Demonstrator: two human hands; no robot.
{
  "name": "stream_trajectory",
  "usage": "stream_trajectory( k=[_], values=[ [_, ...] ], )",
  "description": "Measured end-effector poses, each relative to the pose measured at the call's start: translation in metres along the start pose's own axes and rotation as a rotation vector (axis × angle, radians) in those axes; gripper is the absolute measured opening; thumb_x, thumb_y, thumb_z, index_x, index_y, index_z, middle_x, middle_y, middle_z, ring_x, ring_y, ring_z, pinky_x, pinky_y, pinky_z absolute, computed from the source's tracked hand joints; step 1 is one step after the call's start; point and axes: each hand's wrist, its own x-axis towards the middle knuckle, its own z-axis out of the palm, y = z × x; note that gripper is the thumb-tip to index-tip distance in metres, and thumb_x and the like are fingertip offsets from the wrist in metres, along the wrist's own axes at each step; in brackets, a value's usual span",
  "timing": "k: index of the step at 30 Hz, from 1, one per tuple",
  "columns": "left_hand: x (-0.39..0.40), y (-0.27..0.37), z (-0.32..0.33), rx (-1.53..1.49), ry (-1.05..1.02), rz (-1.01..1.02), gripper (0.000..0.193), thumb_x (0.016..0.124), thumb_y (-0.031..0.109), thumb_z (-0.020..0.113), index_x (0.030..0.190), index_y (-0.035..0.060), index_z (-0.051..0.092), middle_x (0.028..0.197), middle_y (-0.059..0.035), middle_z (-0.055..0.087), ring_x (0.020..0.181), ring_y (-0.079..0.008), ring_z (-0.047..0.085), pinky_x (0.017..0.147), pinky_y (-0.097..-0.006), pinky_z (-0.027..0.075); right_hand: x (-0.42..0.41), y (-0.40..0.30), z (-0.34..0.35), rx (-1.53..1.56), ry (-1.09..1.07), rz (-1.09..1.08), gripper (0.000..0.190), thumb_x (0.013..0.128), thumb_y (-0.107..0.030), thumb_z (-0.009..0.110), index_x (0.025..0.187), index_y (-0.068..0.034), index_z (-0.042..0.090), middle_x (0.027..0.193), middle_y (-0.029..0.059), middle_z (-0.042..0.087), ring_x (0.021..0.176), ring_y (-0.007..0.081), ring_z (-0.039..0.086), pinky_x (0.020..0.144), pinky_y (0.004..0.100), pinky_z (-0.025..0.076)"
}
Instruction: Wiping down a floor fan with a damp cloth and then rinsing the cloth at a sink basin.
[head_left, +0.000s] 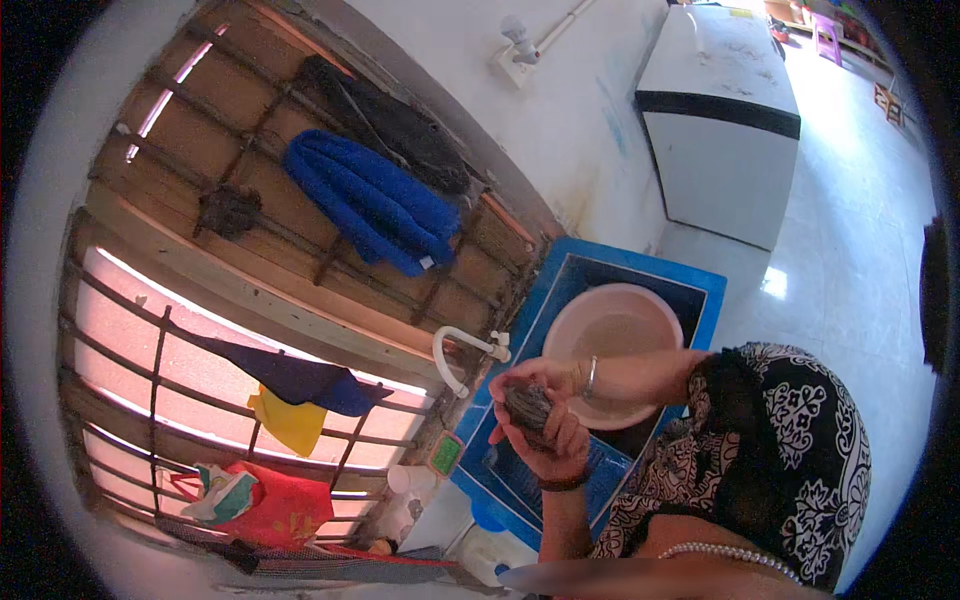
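Note:
My right hand (544, 373), with a silver bangle at the wrist, and my left hand (551, 446), with a dark band at the wrist, close together around a dark, rounded thing with a ridged surface (527, 406). What it is made of is hard to tell. Both hands are over a blue-rimmed sink (637, 261). Inside the sink stands a pale pink plastic basin (559, 319) with cloudy water in it. My right forearm crosses above the basin and hides part of it.
A white curved tap (442, 352) rises at the sink's window side. Near it sit a green scrub pad (447, 454) and a white cup (405, 478). A blue towel (375, 202) and a yellow cloth (289, 421) hang on the window bars. A white cabinet (720, 169) stands beyond.

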Motion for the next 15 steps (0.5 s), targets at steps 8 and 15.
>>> stream_trajectory(
  k=[8,15],
  values=[
    [-0.031,0.009,-0.005,0.391,0.501,-0.133,0.022,0.089,0.029,0.053,0.097,0.0094,0.047,0.056,0.0038,0.030,0.043,-0.0087,0.027,0.037,-0.0246,0.020,0.013,-0.009,0.043,-0.599,0.054,0.488,0.043,0.087,-0.037,0.052,0.111,-0.001,0.057,0.095,0.0136,0.065,0.085,0.0247,0.063,0.078,0.0432,0.050],
    [-0.033,0.015,-0.060,0.515,0.990,0.002,0.013,0.087,0.019,0.054,0.076,0.0144,0.050,0.053,0.0036,0.035,0.040,-0.0116,0.032,0.036,-0.0236,0.026,0.002,0.014,0.008,-0.724,0.232,0.565,0.031,0.082,-0.024,0.059,0.103,-0.002,0.062,0.084,0.0095,0.066,0.070,0.0173,0.063,0.069,0.0361,0.051]
  ],
)
